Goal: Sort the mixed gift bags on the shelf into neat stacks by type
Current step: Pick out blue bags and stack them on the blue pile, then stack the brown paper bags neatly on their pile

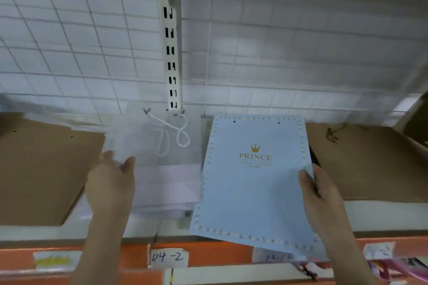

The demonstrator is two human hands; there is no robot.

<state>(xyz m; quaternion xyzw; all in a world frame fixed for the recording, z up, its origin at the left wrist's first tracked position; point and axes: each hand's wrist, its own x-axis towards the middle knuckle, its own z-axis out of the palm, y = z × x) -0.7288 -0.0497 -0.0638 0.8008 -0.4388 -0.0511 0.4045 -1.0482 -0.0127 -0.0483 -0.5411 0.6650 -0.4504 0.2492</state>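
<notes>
**A:** What is the largest thing in front of us?

**B:** A white shelf (382,215) with an orange front edge, backed by a white wire grid (69,41). A slotted upright post (171,53) rises at the middle of the far side.

**A:** And what lies on it?

**B:** Flat brown paper bags at far left (41,173) and far right (370,164). Between them we see a stack of pale, see-through bags (166,180) with a twisted white cord handle (178,132), and just right of that a light blue bag (252,192) printed with a gold crown and the word PRINCE. The blue bag's near edge overhangs the shelf front.

**A:** What are our hands doing?

**B:** Our left hand (111,183) grasps the near left corner of the top see-through bag, thumb on top; that part is blurred. Our right hand (322,194) grips the blue bag's right edge, thumb on its face.

**A:** Anything smaller?

**B:** A handwritten label (168,257) reading 04-2 on the orange edge.
</notes>
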